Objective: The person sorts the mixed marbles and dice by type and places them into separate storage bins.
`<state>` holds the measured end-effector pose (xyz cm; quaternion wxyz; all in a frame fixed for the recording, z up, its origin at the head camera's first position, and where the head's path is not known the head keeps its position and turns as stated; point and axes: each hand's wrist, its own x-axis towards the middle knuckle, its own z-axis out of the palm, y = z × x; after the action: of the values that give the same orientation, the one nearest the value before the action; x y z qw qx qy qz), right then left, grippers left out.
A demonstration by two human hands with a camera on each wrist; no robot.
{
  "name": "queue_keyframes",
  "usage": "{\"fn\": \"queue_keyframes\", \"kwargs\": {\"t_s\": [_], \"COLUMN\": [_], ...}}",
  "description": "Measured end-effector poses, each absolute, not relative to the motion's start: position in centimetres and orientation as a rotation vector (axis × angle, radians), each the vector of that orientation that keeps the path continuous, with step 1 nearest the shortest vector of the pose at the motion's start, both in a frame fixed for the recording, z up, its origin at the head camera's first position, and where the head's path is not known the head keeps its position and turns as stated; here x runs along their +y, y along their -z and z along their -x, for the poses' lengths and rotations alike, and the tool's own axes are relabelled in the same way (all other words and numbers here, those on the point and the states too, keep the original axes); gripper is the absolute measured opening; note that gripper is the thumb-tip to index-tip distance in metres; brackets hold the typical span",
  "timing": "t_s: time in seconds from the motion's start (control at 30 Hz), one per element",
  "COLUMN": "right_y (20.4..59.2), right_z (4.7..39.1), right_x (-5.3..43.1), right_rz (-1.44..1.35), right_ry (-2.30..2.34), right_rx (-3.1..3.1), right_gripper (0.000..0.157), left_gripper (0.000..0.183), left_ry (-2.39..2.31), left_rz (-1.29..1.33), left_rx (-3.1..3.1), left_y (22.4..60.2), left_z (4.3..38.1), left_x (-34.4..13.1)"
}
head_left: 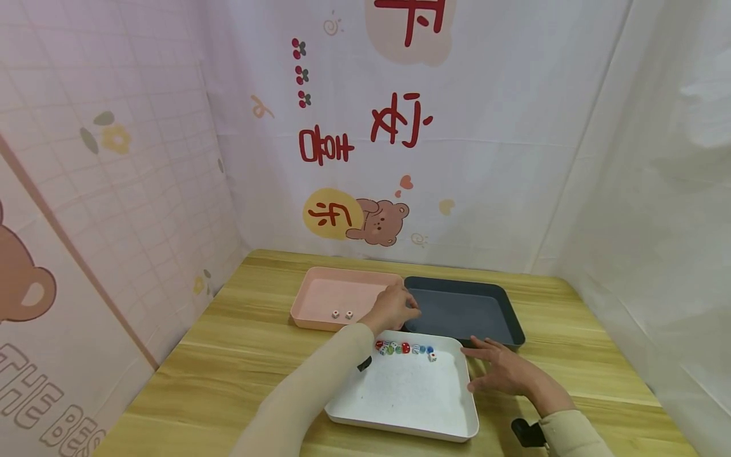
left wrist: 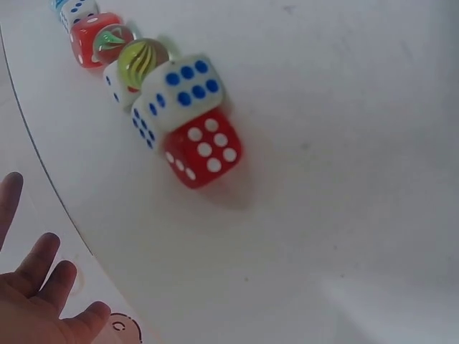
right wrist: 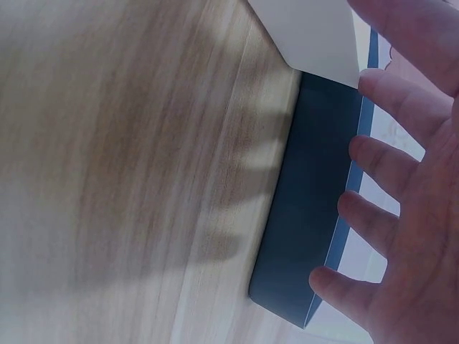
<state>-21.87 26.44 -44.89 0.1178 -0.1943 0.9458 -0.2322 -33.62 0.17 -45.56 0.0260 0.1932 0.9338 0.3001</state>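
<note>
My left hand (head_left: 394,306) hovers over the meeting edges of the pink tray (head_left: 316,279) and the dark blue-grey tray (head_left: 457,308). In the left wrist view its fingers (left wrist: 44,252) are spread with nothing held. Below, dice and glass marbles line the far side of the white tray (head_left: 405,393), among them a red die (left wrist: 208,152), a white die with blue pips (left wrist: 188,89) and a yellow-streaked marble (left wrist: 140,63). Two white dice (head_left: 349,315) lie in the pink tray. My right hand (head_left: 502,369), fingers extended, is at the white tray's right rim.
All three trays stand on a wood-grain table (head_left: 257,355). A printed white cloth (head_left: 485,139) hangs behind the table and along both sides. The dark tray's front edge lies directly behind the white tray.
</note>
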Motion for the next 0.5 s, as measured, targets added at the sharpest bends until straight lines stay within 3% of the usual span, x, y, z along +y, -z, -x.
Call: {"fn": "queue_keyframes", "kwargs": {"t_s": [0.5], "right_y": [44.96], "right_z": [21.96], "right_x": [26.52], "right_rz": [0.553], "right_ry": [0.689], "right_rx": [2.759], "right_gripper": [0.080], "left_gripper": [0.021], "left_ry": [-1.072], "left_rz": [-0.574], "left_rx": [2.785], "left_y": [44.93], "left_z": [33.39], "left_x": [-0.18]}}
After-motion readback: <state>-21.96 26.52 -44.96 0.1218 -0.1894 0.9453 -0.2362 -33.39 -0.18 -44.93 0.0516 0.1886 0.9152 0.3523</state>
